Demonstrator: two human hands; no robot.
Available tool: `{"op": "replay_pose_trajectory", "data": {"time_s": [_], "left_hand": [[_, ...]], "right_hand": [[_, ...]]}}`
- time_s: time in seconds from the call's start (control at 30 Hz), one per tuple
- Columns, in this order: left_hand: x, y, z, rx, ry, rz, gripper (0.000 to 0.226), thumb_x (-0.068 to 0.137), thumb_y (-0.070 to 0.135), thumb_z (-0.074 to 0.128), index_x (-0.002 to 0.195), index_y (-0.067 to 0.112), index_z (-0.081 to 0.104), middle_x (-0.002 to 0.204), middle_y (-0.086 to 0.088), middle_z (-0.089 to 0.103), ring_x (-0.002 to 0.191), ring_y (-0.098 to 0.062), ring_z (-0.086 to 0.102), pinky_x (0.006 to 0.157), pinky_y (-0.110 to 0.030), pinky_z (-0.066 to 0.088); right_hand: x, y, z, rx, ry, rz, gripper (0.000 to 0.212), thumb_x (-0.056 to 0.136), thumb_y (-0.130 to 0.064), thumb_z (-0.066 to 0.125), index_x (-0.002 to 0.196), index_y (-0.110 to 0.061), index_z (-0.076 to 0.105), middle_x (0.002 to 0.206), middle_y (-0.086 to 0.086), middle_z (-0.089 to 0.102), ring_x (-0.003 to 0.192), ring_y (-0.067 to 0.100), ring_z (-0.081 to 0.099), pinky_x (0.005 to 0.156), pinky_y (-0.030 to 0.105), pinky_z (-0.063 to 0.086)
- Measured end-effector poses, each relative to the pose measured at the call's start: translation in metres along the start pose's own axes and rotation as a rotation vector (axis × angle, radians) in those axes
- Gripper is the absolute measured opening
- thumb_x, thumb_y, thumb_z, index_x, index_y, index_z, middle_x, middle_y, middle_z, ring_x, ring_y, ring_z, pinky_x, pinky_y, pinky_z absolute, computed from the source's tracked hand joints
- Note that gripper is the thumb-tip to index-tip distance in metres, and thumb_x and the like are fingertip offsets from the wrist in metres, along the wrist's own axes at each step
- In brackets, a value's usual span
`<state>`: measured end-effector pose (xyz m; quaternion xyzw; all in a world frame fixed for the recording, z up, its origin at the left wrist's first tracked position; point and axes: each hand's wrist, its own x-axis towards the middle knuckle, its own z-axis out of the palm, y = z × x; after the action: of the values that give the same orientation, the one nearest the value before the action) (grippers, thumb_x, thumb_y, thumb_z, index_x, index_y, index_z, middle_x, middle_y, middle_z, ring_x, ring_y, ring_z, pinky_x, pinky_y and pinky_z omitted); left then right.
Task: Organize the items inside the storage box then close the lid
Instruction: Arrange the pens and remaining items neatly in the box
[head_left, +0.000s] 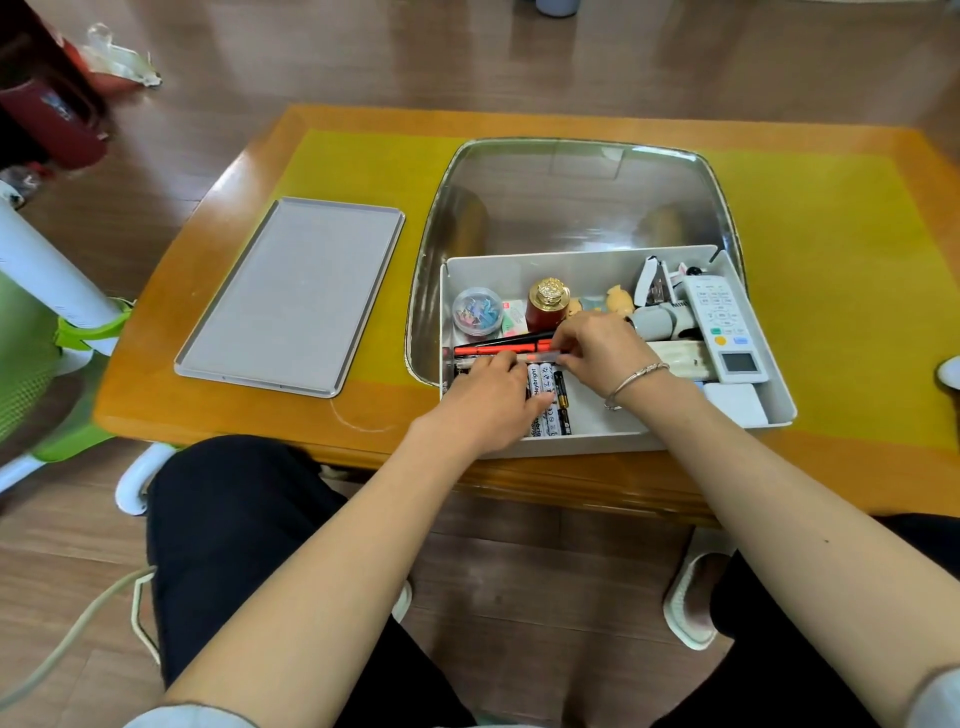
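While both reach into the storage box (613, 441), the right hand (597, 345) pinches pens (498, 349).

Dark trousers (234, 545), silver bangle (631, 382), perhaps pale slippers (693, 597).

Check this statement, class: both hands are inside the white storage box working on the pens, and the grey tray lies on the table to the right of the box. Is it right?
Not quite. The head view shows the grey tray lying to the left of the white storage box, not the right. The rest holds: the left hand and right hand are both inside the box at the pens.
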<state>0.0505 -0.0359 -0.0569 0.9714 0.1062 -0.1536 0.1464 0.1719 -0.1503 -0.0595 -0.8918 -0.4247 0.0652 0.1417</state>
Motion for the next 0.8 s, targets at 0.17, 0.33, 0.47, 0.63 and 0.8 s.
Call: {"op": "replay_pose_trajectory", "data": {"time_s": [0.17,0.33,0.47,0.63,0.8], "left_hand": [[0.001,-0.002,0.003,0.042,0.010,-0.048,0.059,0.100,0.048,0.030,0.141,0.007,0.036,0.150,-0.010,0.025,0.137,-0.028,0.020,0.109,-0.049,0.029],[0.004,-0.002,0.004,0.058,-0.010,-0.038,0.057,0.101,0.045,0.030,0.145,0.008,0.030,0.152,-0.007,0.020,0.138,-0.028,0.016,0.110,-0.051,0.023],[0.007,-0.003,0.002,0.055,-0.061,-0.050,0.063,0.100,0.047,0.030,0.149,0.008,0.021,0.153,-0.008,0.017,0.139,-0.030,0.015,0.111,-0.050,0.024],[0.006,0.001,-0.001,0.110,-0.055,-0.118,0.071,0.099,0.050,0.033,0.151,0.006,0.012,0.153,-0.009,0.015,0.140,-0.032,0.012,0.113,-0.048,0.021],[0.005,0.002,-0.002,0.102,-0.010,-0.092,0.069,0.099,0.049,0.035,0.151,0.009,0.015,0.154,-0.009,0.017,0.141,-0.031,0.013,0.113,-0.049,0.020]], "right_hand": [[-0.020,0.004,-0.018,0.048,0.145,0.036,0.011,0.085,-0.017,0.064,0.093,-0.013,0.071,0.095,0.005,0.068,0.088,0.022,0.061,0.078,0.030,0.046],[-0.043,0.029,-0.043,0.016,0.354,0.242,0.013,0.084,-0.016,0.063,0.092,-0.012,0.072,0.097,0.010,0.068,0.094,0.031,0.060,0.080,0.038,0.047],[-0.059,0.054,-0.055,-0.059,0.390,0.424,0.017,0.083,-0.019,0.063,0.098,-0.013,0.070,0.102,0.013,0.066,0.096,0.033,0.059,0.079,0.040,0.048],[-0.069,0.067,-0.053,-0.156,0.258,0.583,0.030,0.080,-0.028,0.067,0.107,-0.014,0.065,0.110,0.014,0.060,0.101,0.035,0.056,0.082,0.041,0.046],[-0.069,0.066,-0.048,-0.208,0.228,0.606,0.037,0.079,-0.033,0.069,0.109,-0.014,0.060,0.111,0.014,0.055,0.099,0.034,0.056,0.076,0.037,0.043]]}}
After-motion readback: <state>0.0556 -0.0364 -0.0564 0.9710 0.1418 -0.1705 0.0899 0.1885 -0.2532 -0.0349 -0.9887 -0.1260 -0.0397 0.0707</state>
